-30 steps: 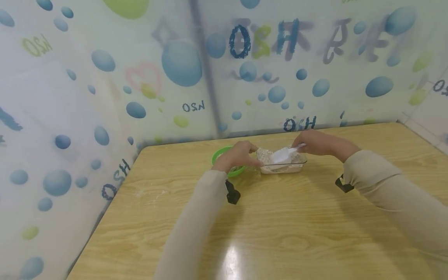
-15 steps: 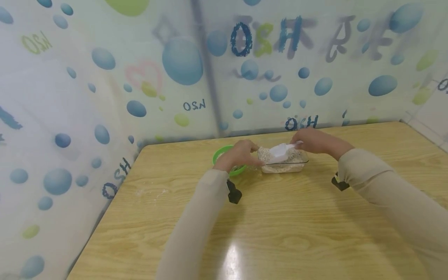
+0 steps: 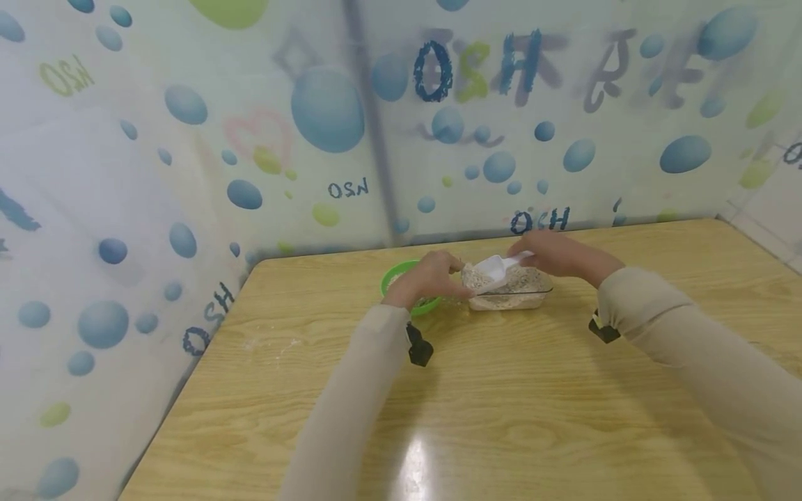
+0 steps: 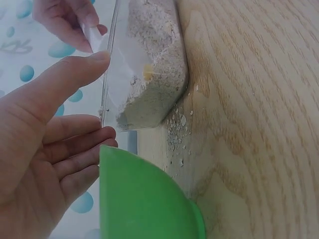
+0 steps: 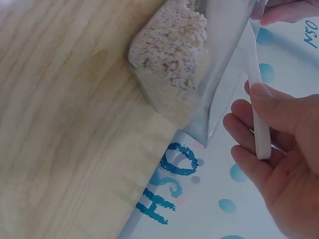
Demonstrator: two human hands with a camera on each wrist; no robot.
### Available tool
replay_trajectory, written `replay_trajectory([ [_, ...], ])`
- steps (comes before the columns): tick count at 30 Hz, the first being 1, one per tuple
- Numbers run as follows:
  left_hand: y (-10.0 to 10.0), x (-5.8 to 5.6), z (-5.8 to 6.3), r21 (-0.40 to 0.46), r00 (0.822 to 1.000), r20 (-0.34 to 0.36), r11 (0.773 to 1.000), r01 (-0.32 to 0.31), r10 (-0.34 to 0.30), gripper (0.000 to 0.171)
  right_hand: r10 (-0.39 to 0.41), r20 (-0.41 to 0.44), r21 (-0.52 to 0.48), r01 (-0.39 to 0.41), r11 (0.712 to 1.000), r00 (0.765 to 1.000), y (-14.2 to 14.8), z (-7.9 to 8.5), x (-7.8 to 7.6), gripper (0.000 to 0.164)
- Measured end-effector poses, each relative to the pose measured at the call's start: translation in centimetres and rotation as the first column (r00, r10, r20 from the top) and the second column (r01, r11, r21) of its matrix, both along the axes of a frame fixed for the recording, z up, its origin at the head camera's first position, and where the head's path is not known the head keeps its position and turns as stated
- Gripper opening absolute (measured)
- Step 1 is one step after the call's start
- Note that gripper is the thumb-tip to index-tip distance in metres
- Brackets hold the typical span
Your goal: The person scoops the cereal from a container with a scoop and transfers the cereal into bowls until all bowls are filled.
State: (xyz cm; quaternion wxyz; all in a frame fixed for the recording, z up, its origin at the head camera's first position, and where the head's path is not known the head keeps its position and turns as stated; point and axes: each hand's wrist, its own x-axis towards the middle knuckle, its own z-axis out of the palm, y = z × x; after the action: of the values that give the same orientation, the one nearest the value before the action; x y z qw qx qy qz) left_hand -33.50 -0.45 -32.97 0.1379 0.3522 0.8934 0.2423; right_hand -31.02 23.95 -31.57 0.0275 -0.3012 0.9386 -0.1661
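A clear plastic container point(image 3: 532, 298) full of pale oat-like flakes stands on the wooden table point(image 3: 501, 403), with a green bowl point(image 3: 393, 275) touching its left end. My left hand point(image 3: 460, 280) holds the container's left end; in the left wrist view the left hand point(image 4: 107, 94) has its thumb on the container point(image 4: 149, 64) rim and its fingers by the end wall, above the green bowl point(image 4: 144, 199). My right hand point(image 3: 532, 256) pinches the handle of a white scoop point(image 3: 495, 267) held over the flakes. The right wrist view shows the right hand point(image 5: 254, 119) round the scoop handle point(image 5: 260, 134) beside the container point(image 5: 174, 59).
Crumbs point(image 4: 177, 134) lie spilled on the table between container and bowl. A plastic curtain point(image 3: 326, 139) printed with blue bubbles closes off the back and left edges of the table. A faint dusting point(image 3: 276, 344) marks the wood at left.
My right hand has shifted left and lifted the scoop a little, bringing its bowl toward the left end of the container. My left hand has stayed in place.
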Motion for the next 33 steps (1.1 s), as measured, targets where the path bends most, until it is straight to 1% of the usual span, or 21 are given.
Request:
replay_trajectory([
  [4, 0.0, 0.1, 0.0, 0.003, 1.000, -0.004, 1.000, -0.010, 0.010, 0.052, -0.002, -0.016, -0.036, 0.001, 0.999, 1.000, 0.2, -0.5, 0.5, 0.026],
  [7, 0.0, 0.0, -0.1, -0.007, 1.000, -0.004, 1.000, -0.014, 0.014, 0.050, -0.004, -0.039, -0.071, 0.001, 0.997, 0.999, 0.3, -1.0, 0.6, 0.025],
  [9, 0.0, 0.0, -0.1, -0.022, 1.000, -0.008, 1.000, -0.014, 0.014, 0.043, -0.017, -0.039, -0.096, 0.014, 0.995, 0.999, 0.4, -1.2, 0.7, 0.024],
  [11, 0.0, 0.0, -0.1, -0.035, 1.000, -0.012, 0.999, -0.019, 0.019, 0.030, -0.034, -0.036, -0.113, 0.030, 0.993, 0.999, 0.5, -1.5, 0.7, 0.024],
  [12, 0.0, 0.0, -0.1, -0.044, 1.000, -0.013, 0.999, -0.024, 0.024, 0.028, -0.043, -0.031, -0.119, 0.039, 0.992, 0.999, 0.6, -1.6, 0.8, 0.025],
  [13, 0.0, 0.0, -0.1, -0.053, 0.999, -0.013, 0.998, -0.030, 0.029, 0.032, -0.053, -0.025, -0.124, 0.049, 0.991, 0.998, 0.6, -1.7, 0.8, 0.025],
  [15, 0.0, 0.1, 0.0, -0.067, 0.999, -0.016, 0.997, -0.042, 0.041, 0.046, -0.064, -0.021, -0.129, 0.061, 0.990, 0.998, 0.7, -1.8, 0.9, 0.025],
  [17, 0.0, 0.1, 0.0, -0.073, 0.999, -0.006, 0.996, -0.049, 0.048, 0.055, -0.069, -0.018, -0.135, 0.066, 0.989, 0.997, 0.8, -2.0, 1.0, 0.026],
  [25, 0.1, 0.2, 0.0, -0.090, 0.999, -0.002, 0.995, -0.049, 0.049, 0.059, -0.083, -0.037, -0.182, 0.075, 0.980, 0.996, 1.5, -2.2, 1.4, 0.027],
  [33, 0.1, 0.0, -0.2, -0.098, 0.998, -0.035, 0.994, -0.047, 0.044, 0.064, -0.123, -0.044, -0.211, 0.111, 0.971, 0.991, 2.3, -2.1, 2.0, 0.028],
])
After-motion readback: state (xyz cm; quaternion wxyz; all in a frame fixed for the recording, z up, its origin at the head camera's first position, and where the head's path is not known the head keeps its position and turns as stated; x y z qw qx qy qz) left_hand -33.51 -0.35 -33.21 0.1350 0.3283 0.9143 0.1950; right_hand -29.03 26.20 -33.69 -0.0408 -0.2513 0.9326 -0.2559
